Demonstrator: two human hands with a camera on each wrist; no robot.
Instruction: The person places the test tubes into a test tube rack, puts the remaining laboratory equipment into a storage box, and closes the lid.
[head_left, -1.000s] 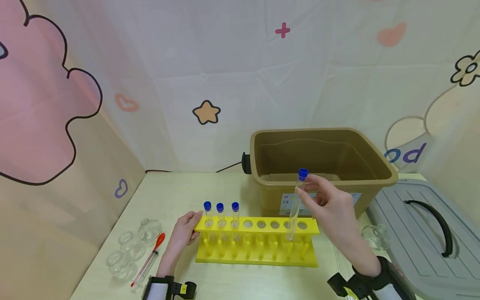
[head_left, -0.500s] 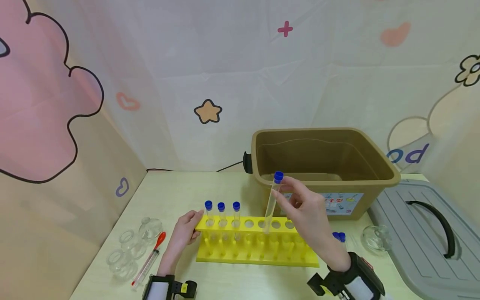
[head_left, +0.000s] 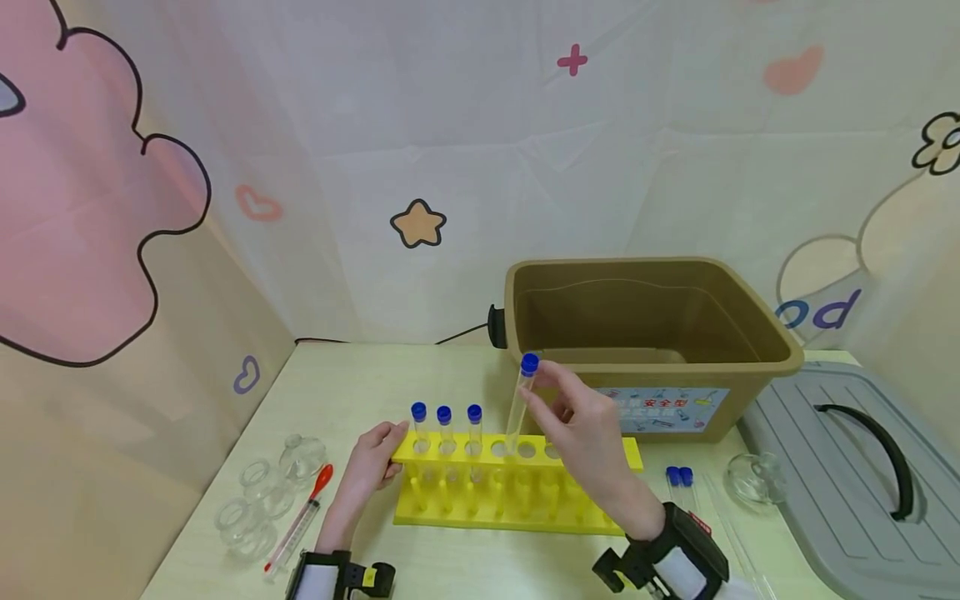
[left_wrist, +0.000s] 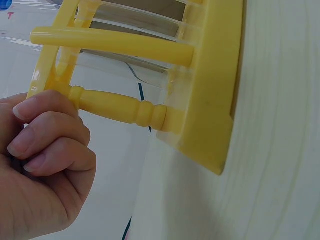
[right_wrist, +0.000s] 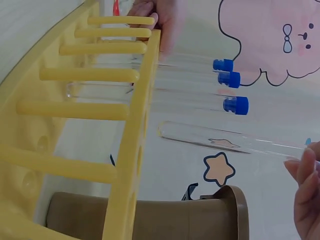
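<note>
Nr “安全型” bin lbl (head_left: pixel 663 403): pinched tube (head_left: pixel 517 417)

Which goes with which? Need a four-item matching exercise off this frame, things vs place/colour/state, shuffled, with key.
1. Left hand
2. Bin
3. Right hand
4. Lid

A. Grey, right of the bin
B. Holding a blue-capped tube
C. Gripping one end of the yellow rack
D. Brown, behind the rack

Pairs: 1-C, 2-D, 3-B, 4-A

2 black wristbands (head_left: pixel 681 532) carry black cameras (head_left: pixel 385 580) with yellow markings (head_left: pixel 369 577).
</note>
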